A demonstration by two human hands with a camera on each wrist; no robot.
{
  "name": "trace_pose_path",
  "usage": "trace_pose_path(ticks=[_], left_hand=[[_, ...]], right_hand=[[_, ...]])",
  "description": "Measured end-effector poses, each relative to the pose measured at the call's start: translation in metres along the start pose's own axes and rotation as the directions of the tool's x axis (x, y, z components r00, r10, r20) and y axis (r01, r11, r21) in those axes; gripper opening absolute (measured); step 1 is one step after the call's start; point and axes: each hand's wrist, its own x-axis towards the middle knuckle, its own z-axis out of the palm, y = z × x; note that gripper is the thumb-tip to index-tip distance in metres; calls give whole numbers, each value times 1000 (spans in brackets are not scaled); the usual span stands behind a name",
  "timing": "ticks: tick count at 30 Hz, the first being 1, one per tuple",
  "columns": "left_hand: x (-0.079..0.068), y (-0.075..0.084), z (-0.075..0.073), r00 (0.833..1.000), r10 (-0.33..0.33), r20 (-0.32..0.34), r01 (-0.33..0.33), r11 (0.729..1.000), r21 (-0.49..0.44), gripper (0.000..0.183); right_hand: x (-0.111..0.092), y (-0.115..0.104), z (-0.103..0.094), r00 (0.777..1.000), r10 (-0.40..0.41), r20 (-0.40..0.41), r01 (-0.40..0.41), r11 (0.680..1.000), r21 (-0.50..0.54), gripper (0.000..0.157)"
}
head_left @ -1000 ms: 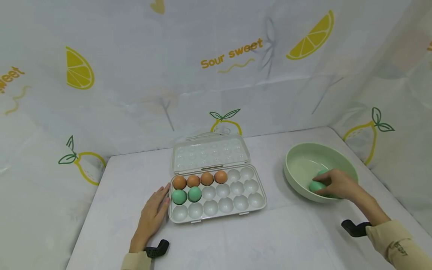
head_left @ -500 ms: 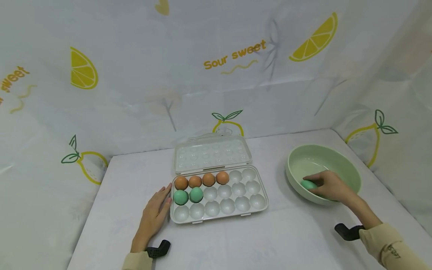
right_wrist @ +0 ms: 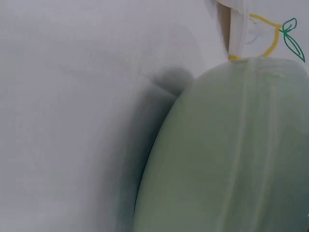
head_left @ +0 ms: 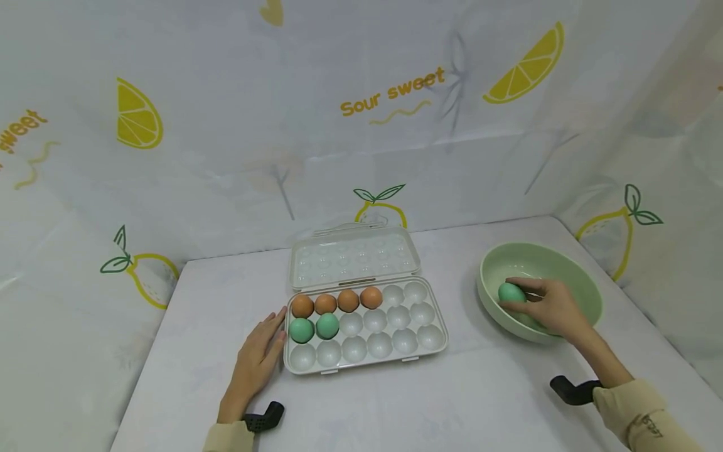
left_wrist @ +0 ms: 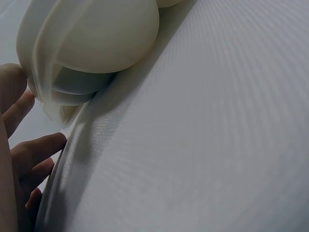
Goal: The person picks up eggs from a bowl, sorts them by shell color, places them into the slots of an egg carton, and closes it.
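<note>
Right hand lifts a green egg over the bowl; left hand rests flat by the egg tray.

Head view: the right hand (head_left: 550, 306) pinches a smooth mint-green egg (head_left: 511, 292) in its fingertips above the near-left rim of the pale green round bowl (head_left: 570, 267), the egg's long axis lying roughly level, left to right. The left hand (head_left: 255, 361) lies flat with straight fingers touching the left end of the open white plastic egg tray (head_left: 420, 353). Left wrist view: fingers (left_wrist: 34, 147) lie relaxed beside the tray's underside (left_wrist: 91, 38). Right wrist view: only the bowl's outer wall (right_wrist: 231, 159) shows; egg and hand are unseen.
</note>
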Motion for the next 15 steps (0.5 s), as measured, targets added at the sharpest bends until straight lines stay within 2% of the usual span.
trace_pose_path(ticks=[6, 15], left_hand=[[0, 0, 0, 1000, 2, 3, -2, 1000, -5, 48], [0, -1, 0, 1000, 3, 1, -3, 1000, -3, 48]], right_hand=[[1, -10, 8, 991, 29, -132, -6, 984, 176, 50], [5, -30, 19, 964, -19, -265, 90, 961, 260, 47]])
